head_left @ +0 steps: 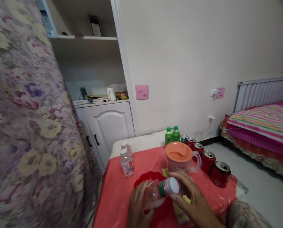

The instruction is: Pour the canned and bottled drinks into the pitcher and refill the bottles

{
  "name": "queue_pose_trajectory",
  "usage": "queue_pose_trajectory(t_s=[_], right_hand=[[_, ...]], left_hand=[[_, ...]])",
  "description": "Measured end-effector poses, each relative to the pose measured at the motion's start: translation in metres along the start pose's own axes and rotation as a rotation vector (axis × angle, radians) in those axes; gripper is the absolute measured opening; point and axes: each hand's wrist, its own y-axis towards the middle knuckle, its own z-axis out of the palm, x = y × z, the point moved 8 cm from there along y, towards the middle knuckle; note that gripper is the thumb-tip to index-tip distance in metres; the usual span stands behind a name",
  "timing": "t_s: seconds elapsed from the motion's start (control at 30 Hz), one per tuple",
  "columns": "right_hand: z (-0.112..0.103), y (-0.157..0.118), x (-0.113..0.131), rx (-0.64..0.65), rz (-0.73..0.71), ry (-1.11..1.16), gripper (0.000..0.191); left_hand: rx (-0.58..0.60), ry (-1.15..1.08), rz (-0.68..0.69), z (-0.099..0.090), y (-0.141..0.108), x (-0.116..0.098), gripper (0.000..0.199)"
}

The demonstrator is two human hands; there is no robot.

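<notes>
A clear plastic bottle (153, 193) with a white cap (172, 185) and a green neck band lies tilted, its cap toward the right. My left hand (139, 202) is wrapped round its body. At the cap, the thumb and fingers of my right hand (187, 196) are closed from the right side. Beneath the bottle is a red scalloped dish (164, 215), partly hidden by the hands. A yellow cloth (179, 212) lies beside it, under my right hand. Just behind stands a clear pitcher (178, 153) with an orange lid.
Two clear bottles with white caps (127, 165) stand at the left of the red-covered table (112, 190). Two green bottles (172, 136) stand at the back. Several cans (220, 174) line the right side. A floral curtain (32, 126) hangs at left; a bed (262, 123) is at right.
</notes>
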Motion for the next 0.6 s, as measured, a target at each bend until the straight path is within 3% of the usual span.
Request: queue_pose_trajectory(t_s=[0.3,0.43,0.6], right_hand=[[-0.012,-0.005,-0.003,-0.103,-0.001,0.013,0.039],[-0.015,-0.013,-0.024,-0.085,0.141,0.107,0.047],[-0.023,-0.036,-0.067,-0.025,0.346,0.227,0.043]], left_hand=[[-0.001,-0.103,-0.121,-0.006,0.004,0.0,0.057],[-0.001,-0.189,-0.212,-0.009,0.007,-0.005,0.061],[-0.031,-0.321,-0.378,-0.015,0.012,-0.006,0.068]])
